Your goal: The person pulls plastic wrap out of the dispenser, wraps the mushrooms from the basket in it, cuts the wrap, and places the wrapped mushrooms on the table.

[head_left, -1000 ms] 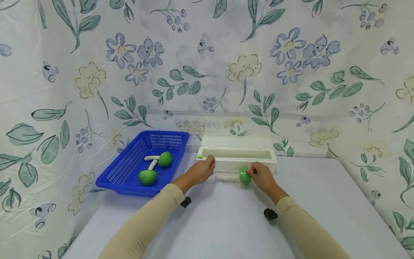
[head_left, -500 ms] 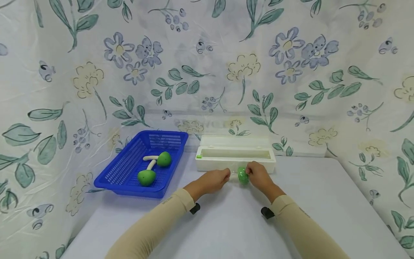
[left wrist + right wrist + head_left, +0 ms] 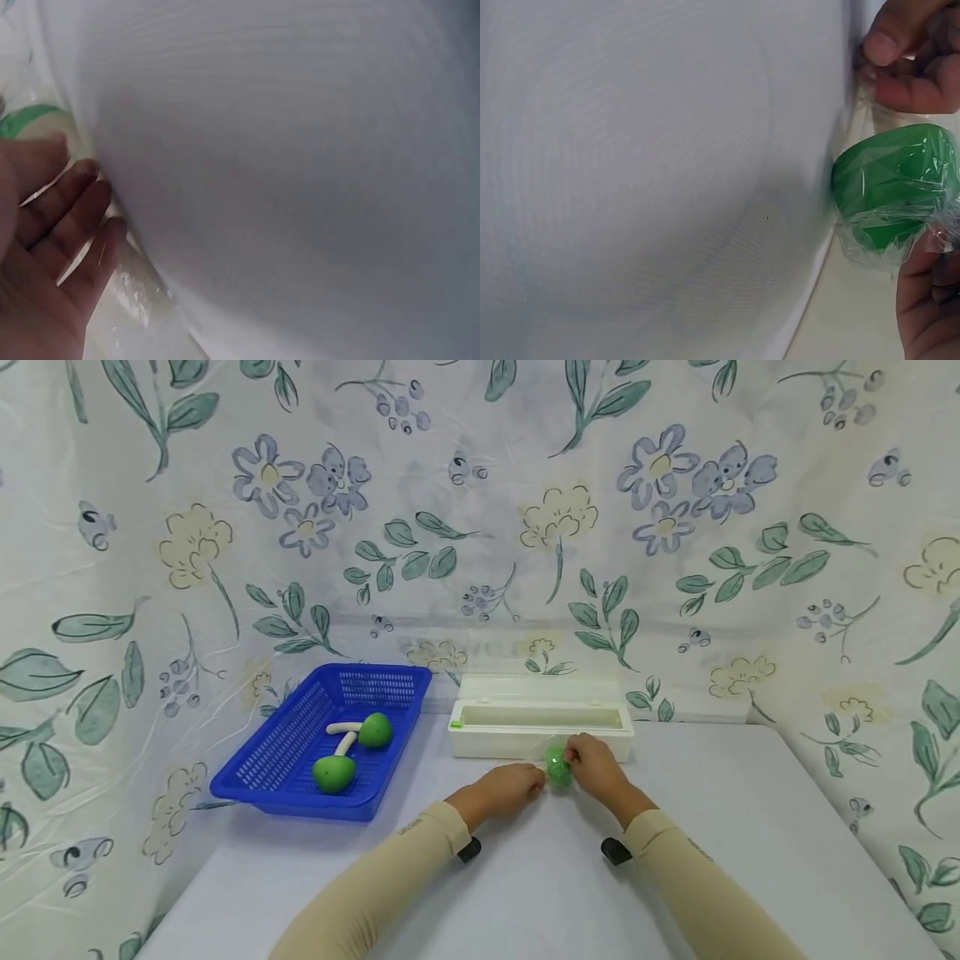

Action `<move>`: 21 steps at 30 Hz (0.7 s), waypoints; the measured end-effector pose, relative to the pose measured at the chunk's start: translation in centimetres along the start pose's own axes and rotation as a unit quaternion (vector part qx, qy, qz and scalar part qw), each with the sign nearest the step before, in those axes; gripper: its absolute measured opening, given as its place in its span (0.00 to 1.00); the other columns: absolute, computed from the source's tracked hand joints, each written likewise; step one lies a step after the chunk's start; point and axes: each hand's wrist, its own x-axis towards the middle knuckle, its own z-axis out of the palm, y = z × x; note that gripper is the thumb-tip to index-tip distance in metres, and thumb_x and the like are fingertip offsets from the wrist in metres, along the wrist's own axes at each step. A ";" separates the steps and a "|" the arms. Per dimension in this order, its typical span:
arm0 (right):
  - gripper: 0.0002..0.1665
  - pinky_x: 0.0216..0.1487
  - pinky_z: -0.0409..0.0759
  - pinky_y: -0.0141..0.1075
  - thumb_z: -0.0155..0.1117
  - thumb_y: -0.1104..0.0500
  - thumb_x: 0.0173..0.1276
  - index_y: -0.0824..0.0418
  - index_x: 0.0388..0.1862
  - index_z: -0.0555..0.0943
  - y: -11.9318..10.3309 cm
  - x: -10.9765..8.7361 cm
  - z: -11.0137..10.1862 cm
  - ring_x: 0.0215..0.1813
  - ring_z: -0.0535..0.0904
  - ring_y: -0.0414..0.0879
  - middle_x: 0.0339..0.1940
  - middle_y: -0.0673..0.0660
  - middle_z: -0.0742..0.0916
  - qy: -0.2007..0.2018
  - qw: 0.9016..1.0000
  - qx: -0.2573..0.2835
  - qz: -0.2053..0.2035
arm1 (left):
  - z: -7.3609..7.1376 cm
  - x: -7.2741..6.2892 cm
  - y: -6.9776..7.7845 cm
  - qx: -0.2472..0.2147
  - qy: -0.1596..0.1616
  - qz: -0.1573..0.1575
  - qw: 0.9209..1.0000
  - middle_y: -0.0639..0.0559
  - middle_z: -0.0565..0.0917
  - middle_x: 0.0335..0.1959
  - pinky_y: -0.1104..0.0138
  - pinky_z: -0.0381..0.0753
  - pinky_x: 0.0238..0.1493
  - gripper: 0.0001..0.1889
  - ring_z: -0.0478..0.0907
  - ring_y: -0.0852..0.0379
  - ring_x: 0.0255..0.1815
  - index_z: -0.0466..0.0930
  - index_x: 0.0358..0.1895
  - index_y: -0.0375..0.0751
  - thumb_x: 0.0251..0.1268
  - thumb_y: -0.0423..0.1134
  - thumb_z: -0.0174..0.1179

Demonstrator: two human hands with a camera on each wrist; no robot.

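A toy mushroom with a green cap [image 3: 557,767], wrapped in clear plastic film [image 3: 881,240], lies on the table just in front of the long white box [image 3: 495,743]. My right hand [image 3: 596,768] pinches the film at the cap's outer end. On the stem side is my left hand [image 3: 510,789], its thumb and forefinger pinching film near the cap in the right wrist view. The left wrist view shows that hand's other fingers [image 3: 71,217] bent over the film-covered pale stem. Most of the stem is hidden by my left hand in the head view.
A blue basket [image 3: 300,800] stands to the left, holding two unwrapped green-capped mushrooms [image 3: 335,772]. The white box's lid [image 3: 536,687] is raised at the back, against the floral cloth [image 3: 480,543]. A white cloth [image 3: 547,893] covers the table.
My left hand has moved right along the stem, closer to the cap. My right hand has stayed at the cap, holding the film. The head view has shifted slightly.
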 end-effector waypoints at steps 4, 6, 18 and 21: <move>0.11 0.40 0.75 0.40 0.57 0.75 0.65 0.60 0.31 0.74 0.0 0.0 0.1 0.38 0.74 0.48 0.33 0.54 0.77 0.001 1.000 0.005 0.006 | -1.0 -0.5 -0.7 -0.073 0.050 -0.030 0.996 0.54 0.83 0.40 0.66 0.77 0.43 0.05 0.79 0.60 0.40 0.76 0.47 0.43 0.73 0.34 0.53; 0.08 0.41 0.75 0.41 0.57 0.72 0.68 0.61 0.33 0.75 0.0 0.1 0.3 0.39 0.74 0.48 0.34 0.53 0.78 0.002 1.000 0.005 0.006 | -1.4 -0.7 -1.2 -0.049 0.097 -0.044 0.993 0.52 0.83 0.39 0.66 0.78 0.39 0.05 0.80 0.59 0.38 0.76 0.46 0.42 0.70 0.32 0.56; 0.02 0.35 0.76 0.37 0.61 0.63 0.70 0.62 0.38 0.78 0.0 -0.3 0.1 0.35 0.75 0.44 0.33 0.51 0.81 0.000 1.000 0.004 0.026 | 0.1 1.0 -1.5 0.118 0.088 -0.054 0.988 0.53 0.77 0.28 0.62 0.76 0.36 0.11 0.77 0.54 0.31 0.78 0.40 0.42 0.60 0.42 0.66; 0.02 0.35 0.77 0.37 0.61 0.63 0.70 0.61 0.39 0.80 0.0 -0.3 -0.1 0.35 0.76 0.44 0.34 0.51 0.82 0.001 1.000 -0.005 0.028 | 0.1 1.2 -1.4 0.136 0.102 -0.036 0.985 0.54 0.76 0.27 0.64 0.74 0.34 0.08 0.74 0.55 0.29 0.80 0.39 0.43 0.62 0.42 0.65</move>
